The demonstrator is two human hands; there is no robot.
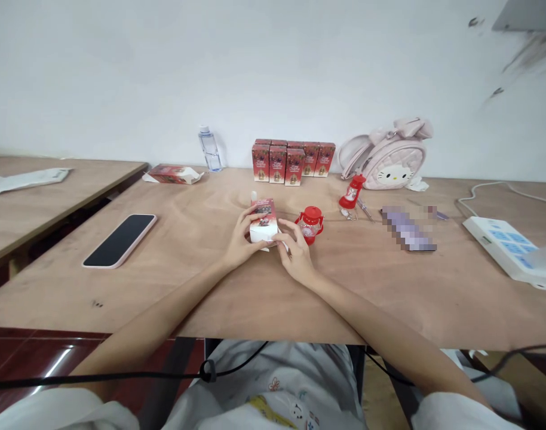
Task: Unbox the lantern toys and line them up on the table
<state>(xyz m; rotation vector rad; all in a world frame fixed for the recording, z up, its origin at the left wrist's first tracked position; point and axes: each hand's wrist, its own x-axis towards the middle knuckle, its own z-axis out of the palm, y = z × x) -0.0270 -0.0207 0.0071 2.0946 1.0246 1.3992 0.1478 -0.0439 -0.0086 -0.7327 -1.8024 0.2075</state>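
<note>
A small red-and-white cardboard box [263, 221] stands on the wooden desk [219, 286], clasped by both hands: the left hand [242, 237] with fingers wrapped on its side, the right hand [295, 251] with fingers pinching its lower corner. Just beside sits a red plastic lantern [310, 224]; a flat, glossy black phone [119, 240] lies well apart.

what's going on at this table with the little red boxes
A person at the light wooden table holds a small red and white cardboard box between the left hand and the right hand. A small red plastic lantern stands just right of it. A row of similar red boxes stands by the wall, and a second red lantern leans near a pink bag.
</note>
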